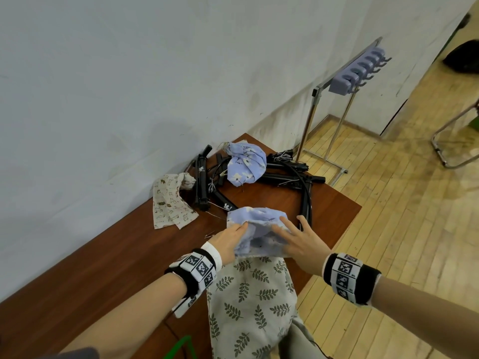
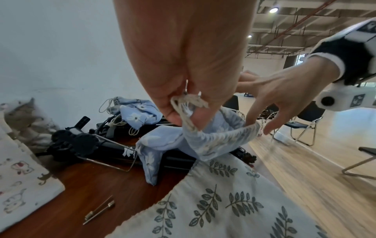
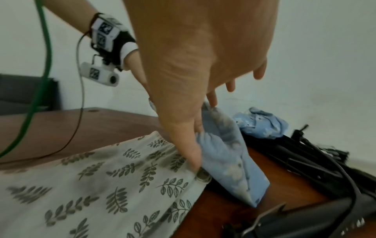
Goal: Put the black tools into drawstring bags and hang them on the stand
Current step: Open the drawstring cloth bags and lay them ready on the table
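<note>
Blue bag (image 1: 259, 221) near table (image 1: 334, 212) edge, left hand (image 1: 228, 242) grip pinching its rim, right hand (image 1: 303, 242) splayed

leaf-print bag (image 1: 248, 307) cut off at bottom edge; black tools (image 1: 282, 178) partly under bunched blue bag (image 1: 246, 161); inside of held blue bag (image 1: 259, 218) hidden; right wrist view blurry

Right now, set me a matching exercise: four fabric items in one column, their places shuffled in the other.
1. cat-print bag
2. bunched blue bag
3. leaf-print cloth
4. open blue bag

A. draped over the table at its near edge
B. between the left hand and right hand
C. atop the black tools
D. left of the tools, by the wall

Pairs: 1-D, 2-C, 3-A, 4-B
</note>
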The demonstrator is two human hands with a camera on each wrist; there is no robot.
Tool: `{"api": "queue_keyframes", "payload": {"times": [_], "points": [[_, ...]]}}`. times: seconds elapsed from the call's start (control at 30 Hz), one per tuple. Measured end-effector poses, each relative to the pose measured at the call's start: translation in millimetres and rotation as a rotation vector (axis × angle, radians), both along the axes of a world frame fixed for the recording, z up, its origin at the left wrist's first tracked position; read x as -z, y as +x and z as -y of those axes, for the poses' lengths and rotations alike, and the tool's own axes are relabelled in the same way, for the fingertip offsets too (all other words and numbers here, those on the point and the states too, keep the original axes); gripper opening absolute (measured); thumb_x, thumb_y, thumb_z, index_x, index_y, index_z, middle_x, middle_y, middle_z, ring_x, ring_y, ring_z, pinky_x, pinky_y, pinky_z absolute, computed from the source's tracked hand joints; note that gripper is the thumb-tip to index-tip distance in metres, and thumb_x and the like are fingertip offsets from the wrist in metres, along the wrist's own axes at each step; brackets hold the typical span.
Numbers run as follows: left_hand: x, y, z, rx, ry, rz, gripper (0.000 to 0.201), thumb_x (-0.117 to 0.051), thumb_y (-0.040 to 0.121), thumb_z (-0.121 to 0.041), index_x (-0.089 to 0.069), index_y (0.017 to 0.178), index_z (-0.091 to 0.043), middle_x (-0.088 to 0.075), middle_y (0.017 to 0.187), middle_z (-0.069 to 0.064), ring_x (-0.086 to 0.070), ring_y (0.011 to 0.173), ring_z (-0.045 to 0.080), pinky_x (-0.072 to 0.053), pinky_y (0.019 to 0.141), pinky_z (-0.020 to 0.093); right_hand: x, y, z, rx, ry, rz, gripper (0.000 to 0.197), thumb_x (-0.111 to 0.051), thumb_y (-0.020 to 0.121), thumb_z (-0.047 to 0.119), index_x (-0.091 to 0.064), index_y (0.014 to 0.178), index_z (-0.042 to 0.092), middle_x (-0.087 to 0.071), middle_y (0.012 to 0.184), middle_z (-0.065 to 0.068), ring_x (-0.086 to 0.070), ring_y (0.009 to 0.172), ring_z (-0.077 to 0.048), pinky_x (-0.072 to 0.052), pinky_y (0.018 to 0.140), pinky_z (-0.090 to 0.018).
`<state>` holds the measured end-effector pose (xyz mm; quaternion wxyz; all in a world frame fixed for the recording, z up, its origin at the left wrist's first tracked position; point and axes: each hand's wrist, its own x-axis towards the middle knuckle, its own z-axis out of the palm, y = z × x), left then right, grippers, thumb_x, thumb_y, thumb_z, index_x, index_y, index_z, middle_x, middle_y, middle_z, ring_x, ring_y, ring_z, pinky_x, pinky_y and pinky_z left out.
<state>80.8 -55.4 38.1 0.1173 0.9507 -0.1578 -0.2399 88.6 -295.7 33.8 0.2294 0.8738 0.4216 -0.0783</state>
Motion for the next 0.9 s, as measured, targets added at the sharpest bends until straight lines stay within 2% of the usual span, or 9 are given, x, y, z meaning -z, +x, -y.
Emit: {"api": "queue_keyframes", "payload": {"times": [0.1, 0.2, 0.3, 0.4, 0.5, 0.6, 0.67, 0.73, 0.9], "points": [[-8.8, -1.7, 3.1, 0.066, 0.021, -0.024, 0.087, -0.062, 0.084, 0.002, -0.009, 0.151, -0.01, -0.044, 0.132, 0.013, -0.059, 0.104, 0.028, -0.053, 0.083, 0.034, -10.0, -1.1, -0.3, -0.066, -0.12, 0.038, 0.057, -0.056, 0.092, 0.027, -0.036, 0.146, 0.027, -0.007, 0.155, -0.014, -0.002, 0.142, -0.047, -0.014, 0.109, -0.066], [-11.5, -0.5, 1.7, 0.134, 0.126, 0.009, 0.089, -0.06, 0.086, -0.003, 0.0, 0.151, -0.007, -0.039, 0.137, 0.013, -0.056, 0.107, 0.027, -0.051, 0.083, 0.031, -21.6, 3.0, -0.7, -0.034, -0.084, 0.04, 0.047, -0.057, 0.092, 0.021, -0.047, 0.137, 0.024, -0.029, 0.146, -0.019, -0.035, 0.128, -0.051, -0.019, 0.108, -0.066], [-15.8, -2.7, -2.6, 0.134, 0.147, 0.044, 0.084, -0.061, 0.087, -0.007, -0.006, 0.151, -0.007, -0.039, 0.136, 0.01, -0.055, 0.109, 0.026, -0.048, 0.083, 0.029, -34.5, 8.4, -0.3, -0.056, 0.006, 0.088, 0.024, -0.067, 0.083, 0.014, -0.065, 0.106, 0.019, -0.064, 0.1, -0.011, -0.063, 0.076, -0.031, -0.036, 0.099, -0.063], [-20.4, -5.6, -14.4, 0.049, 0.0, 0.001, 0.059, -0.062, 0.084, -0.003, -0.044, 0.139, -0.019, -0.048, 0.122, 0.006, -0.057, 0.108, 0.027, -0.05, 0.084, 0.033, -40.9, 11.4, 6.8, -0.049, 0.148, 0.078, 0.011, -0.07, 0.077, 0.014, -0.061, 0.079, 0.021, -0.053, 0.055, 0.004, -0.05, 0.046, -0.021, -0.043, 0.092, -0.055], [-30.5, -10.4, -29.8, 0.01, -0.172, -0.014, 0.051, -0.064, 0.083, -0.003, -0.059, 0.124, -0.032, -0.055, 0.107, 0.001, -0.057, 0.104, 0.023, -0.049, 0.088, 0.035, -52.9, 12.0, 16.2, -0.085, 0.25, 0.101, 0.002, -0.062, 0.082, 0.026, -0.061, 0.08, 0.026, -0.051, 0.053, 0.008, -0.05, 0.047, -0.018, -0.036, 0.095, -0.053], [-51.5, -14.9, -43.8, -0.008, -0.343, -0.035, 0.07, -0.057, 0.085, 0.002, -0.045, 0.135, -0.046, -0.054, 0.102, -0.007, -0.06, 0.087, 0.022, -0.054, 0.08, 0.03, -70.3, 13.5, 26.8, -0.131, 0.287, 0.14, 0.009, -0.063, 0.082, 0.038, -0.063, 0.081, 0.029, -0.055, 0.057, 0.01, -0.055, 0.053, -0.015, -0.029, 0.101, -0.054], [-70.7, -17.5, -50.0, 0.019, -0.342, -0.036, 0.062, -0.052, 0.089, 0.003, -0.049, 0.134, -0.039, -0.055, 0.098, 0.0, -0.053, 0.071, 0.014, -0.048, 0.064, 0.012, -83.2, 14.7, 32.2, -0.141, 0.315, 0.146, 0.013, -0.062, 0.082, 0.044, -0.065, 0.087, 0.032, -0.06, 0.065, 0.011, -0.059, 0.061, -0.014, -0.029, 0.102, -0.055], [-85.9, -19.1, -54.3, 0.041, -0.311, -0.022, 0.054, -0.05, 0.091, 0.003, -0.054, 0.132, -0.031, -0.057, 0.098, 0.011, -0.048, 0.065, 0.008, -0.042, 0.056, 0.009, -96.3, 15.5, 35.0, -0.145, 0.367, 0.11, 0.014, -0.06, 0.084, 0.046, -0.065, 0.09, 0.034, -0.063, 0.073, 0.012, -0.062, 0.07, -0.012, -0.03, 0.102, -0.053], [-121.8, -32.6, -59.3, 0.032, -0.272, -0.013, 0.041, -0.049, 0.09, 0.001, -0.064, 0.123, -0.019, -0.062, 0.098, 0.003, -0.056, 0.069, 0.003, -0.042, 0.059, 0.007, -134.4, 9.9, 34.8, -0.09, 0.455, 0.027, 0.018, -0.053, 0.086, 0.045, -0.063, 0.077, 0.032, -0.07, 0.093, 0.018, -0.054, 0.121, -0.01, -0.029, 0.108, -0.043]]}}
